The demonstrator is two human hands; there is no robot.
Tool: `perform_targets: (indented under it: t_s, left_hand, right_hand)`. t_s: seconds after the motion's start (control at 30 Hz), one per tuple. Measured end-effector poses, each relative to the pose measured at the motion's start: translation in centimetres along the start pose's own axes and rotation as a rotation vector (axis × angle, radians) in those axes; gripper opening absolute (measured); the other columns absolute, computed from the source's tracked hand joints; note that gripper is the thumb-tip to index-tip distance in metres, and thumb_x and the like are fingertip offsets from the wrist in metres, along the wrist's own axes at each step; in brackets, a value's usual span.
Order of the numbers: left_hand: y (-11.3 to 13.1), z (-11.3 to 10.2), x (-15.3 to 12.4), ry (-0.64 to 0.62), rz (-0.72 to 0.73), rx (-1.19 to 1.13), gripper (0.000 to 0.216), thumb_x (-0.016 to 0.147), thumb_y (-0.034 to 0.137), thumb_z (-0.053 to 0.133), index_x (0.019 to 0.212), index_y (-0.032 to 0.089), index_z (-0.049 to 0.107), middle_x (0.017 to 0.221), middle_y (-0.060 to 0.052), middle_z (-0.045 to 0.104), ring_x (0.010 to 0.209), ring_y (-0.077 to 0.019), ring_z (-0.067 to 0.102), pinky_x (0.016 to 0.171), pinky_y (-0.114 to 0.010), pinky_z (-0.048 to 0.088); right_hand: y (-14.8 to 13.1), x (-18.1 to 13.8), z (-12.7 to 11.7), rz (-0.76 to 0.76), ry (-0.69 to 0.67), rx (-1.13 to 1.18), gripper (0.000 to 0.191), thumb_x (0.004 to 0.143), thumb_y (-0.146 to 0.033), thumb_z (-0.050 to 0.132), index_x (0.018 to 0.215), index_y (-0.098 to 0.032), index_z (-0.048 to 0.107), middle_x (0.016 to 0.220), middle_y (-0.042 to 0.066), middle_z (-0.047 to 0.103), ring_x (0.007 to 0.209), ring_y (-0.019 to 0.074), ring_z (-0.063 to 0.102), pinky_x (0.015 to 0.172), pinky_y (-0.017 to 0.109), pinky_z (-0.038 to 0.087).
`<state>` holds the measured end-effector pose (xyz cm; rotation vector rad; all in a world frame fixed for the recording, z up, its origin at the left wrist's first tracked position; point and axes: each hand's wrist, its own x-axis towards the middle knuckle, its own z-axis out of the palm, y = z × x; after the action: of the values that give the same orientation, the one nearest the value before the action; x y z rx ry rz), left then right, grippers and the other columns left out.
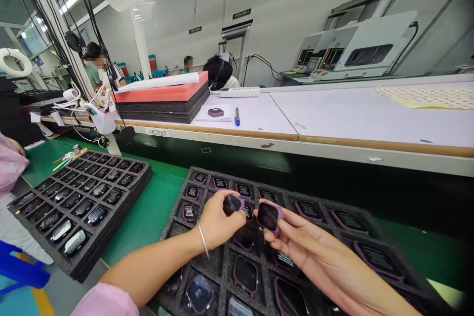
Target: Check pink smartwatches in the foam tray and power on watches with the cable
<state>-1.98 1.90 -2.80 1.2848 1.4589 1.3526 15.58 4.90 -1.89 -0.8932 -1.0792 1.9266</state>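
My left hand [217, 222] is closed round a small pink-edged watch body [233, 203], pinched between thumb and fingers. My right hand [301, 244] grips a second pink watch body [269, 216], its dark screen facing up. Both hands hover close together over a black foam tray [177, 229] whose pockets hold several more pink watch bodies. A thin bangle circles my left wrist.
A second black foam tray [79, 197] filled with dark parts lies to the left on the green mat [148, 212]. Behind runs a white bench [333, 113] with stacked foam sheets [166, 101], a pen and a pink case. People sit at the far back left.
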Motion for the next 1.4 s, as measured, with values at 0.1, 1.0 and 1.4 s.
perform_targets:
  t_s: [0.1, 1.0, 1.4]
  left_hand:
    - [0.2, 0.0, -0.3, 0.036, 0.018, 0.037, 0.034, 0.073, 0.011, 0.063, 0.106, 0.018, 0.06, 0.097, -0.004, 0.065, 0.092, -0.0179, 0.06, 0.088, -0.03, 0.048]
    - [0.1, -0.1, -0.4, 0.066, 0.142, 0.082, 0.041, 0.075, 0.02, 0.063, 0.116, 0.017, 0.057, 0.1, -0.005, 0.066, 0.084, -0.0167, 0.062, 0.074, -0.028, 0.05]
    - [-0.2, 0.1, -0.5, 0.076, 0.17, 0.047, 0.035, 0.071, 0.016, 0.062, 0.105, 0.017, 0.058, 0.099, -0.005, 0.066, 0.085, -0.0164, 0.062, 0.08, -0.03, 0.048]
  right_hand:
    - [0.3, -0.2, 0.2, -0.003, -0.031, -0.004, 0.052, 0.062, -0.039, 0.089, 0.11, -0.023, 0.074, 0.094, 0.008, 0.072, 0.075, 0.0187, 0.064, 0.071, 0.029, 0.059]
    - [1.1, 0.5, -0.5, -0.08, -0.243, 0.091, 0.058, 0.073, -0.037, 0.083, 0.126, -0.024, 0.064, 0.095, 0.004, 0.068, 0.07, 0.0117, 0.06, 0.067, 0.027, 0.048]
    - [1.3, 0.7, -1.0, -0.071, -0.359, 0.152, 0.049, 0.079, -0.028, 0.08, 0.125, -0.025, 0.065, 0.089, 0.001, 0.068, 0.072, 0.011, 0.063, 0.069, 0.026, 0.047]
